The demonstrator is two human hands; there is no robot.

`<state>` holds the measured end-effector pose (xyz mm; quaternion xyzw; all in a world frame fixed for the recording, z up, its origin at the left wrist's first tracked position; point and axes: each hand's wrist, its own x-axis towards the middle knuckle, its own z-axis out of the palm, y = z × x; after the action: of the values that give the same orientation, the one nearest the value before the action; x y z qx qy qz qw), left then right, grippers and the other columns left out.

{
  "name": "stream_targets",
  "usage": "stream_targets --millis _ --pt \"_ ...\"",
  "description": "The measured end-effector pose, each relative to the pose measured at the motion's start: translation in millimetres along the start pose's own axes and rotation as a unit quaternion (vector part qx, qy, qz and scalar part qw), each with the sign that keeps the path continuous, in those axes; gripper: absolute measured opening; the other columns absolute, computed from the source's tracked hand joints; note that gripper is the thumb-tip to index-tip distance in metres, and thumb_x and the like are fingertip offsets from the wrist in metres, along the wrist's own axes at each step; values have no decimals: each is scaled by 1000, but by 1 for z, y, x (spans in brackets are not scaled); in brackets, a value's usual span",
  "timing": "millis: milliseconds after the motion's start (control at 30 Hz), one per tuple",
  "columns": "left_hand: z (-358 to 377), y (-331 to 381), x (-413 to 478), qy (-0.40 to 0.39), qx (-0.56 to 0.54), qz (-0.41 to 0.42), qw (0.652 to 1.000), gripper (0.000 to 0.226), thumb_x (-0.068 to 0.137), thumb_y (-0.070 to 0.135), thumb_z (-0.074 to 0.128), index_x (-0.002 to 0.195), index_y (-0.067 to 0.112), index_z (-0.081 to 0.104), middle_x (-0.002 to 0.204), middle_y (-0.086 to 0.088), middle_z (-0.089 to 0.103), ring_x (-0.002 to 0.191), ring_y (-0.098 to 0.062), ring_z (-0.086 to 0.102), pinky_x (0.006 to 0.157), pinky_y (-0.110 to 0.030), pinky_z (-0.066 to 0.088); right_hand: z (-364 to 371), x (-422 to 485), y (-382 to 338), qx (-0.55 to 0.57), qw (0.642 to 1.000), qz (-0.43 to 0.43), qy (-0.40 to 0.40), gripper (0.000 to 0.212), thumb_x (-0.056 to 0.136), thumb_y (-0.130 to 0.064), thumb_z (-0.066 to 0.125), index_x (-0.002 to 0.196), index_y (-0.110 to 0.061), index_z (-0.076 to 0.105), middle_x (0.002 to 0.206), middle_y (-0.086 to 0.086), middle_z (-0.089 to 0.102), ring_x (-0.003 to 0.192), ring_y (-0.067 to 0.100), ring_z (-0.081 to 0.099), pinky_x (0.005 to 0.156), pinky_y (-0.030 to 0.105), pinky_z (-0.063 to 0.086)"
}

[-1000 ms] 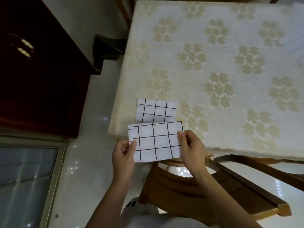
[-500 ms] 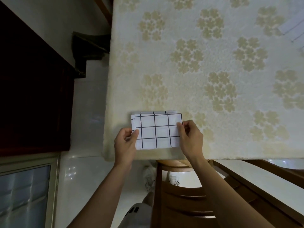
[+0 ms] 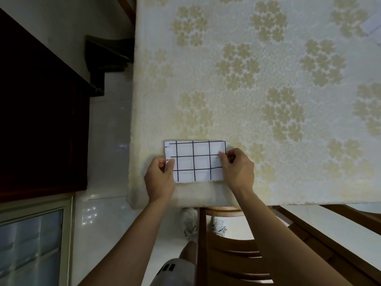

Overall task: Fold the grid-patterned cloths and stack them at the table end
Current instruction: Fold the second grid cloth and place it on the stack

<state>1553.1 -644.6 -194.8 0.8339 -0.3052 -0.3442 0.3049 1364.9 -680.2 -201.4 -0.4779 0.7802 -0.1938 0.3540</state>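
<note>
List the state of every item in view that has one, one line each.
White folded cloth with black grid lines: folded flat, lying on the table near its corner, pinched at both short edges.
Left hand: grip shut on the cloth's left edge.
Right hand: grip shut on the cloth's right edge.
Cream floral tablecloth: spread flat over the table.
Brown wooden chair: upright, at the table edge.

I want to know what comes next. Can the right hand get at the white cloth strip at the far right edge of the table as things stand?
Probably not yet: the right hand pinches the folded grid-patterned cloth, and the white cloth strip lies far across the floral tablecloth.
</note>
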Motion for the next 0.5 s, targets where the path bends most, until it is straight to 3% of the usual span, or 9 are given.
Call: stream_targets --millis 167,300,500 --pt "0 1 -2 12 15 -2 1000 14 95 22 64 88 12 58 75 9 58 68 -6 53 55 -4 36 0 0 0 -23 1000 -22 0 27 96 -39 60 96 -12 64 76 -7 59 74 16 57 56 26 39" --pt "-5 4 -2 35 21 -10 999 17 93 31 66 93 16 57 89 5 63 83 -14 58 68 -21 39 -8 -5 5 -72 993 -93 9 29 98 -39 57 94 -11 60 86 2 58 75 22 56 62 31 41" --pt "-28 7 -13 54 76 33 995 27 92 37 63 101 13 58 99 -1 64 95 -23 60 76 -29 40 -40 -19 5 -190 963 -192 24 35 96 -36 57 115 -8 63 105 16 62 91 34 59 67 41 52"
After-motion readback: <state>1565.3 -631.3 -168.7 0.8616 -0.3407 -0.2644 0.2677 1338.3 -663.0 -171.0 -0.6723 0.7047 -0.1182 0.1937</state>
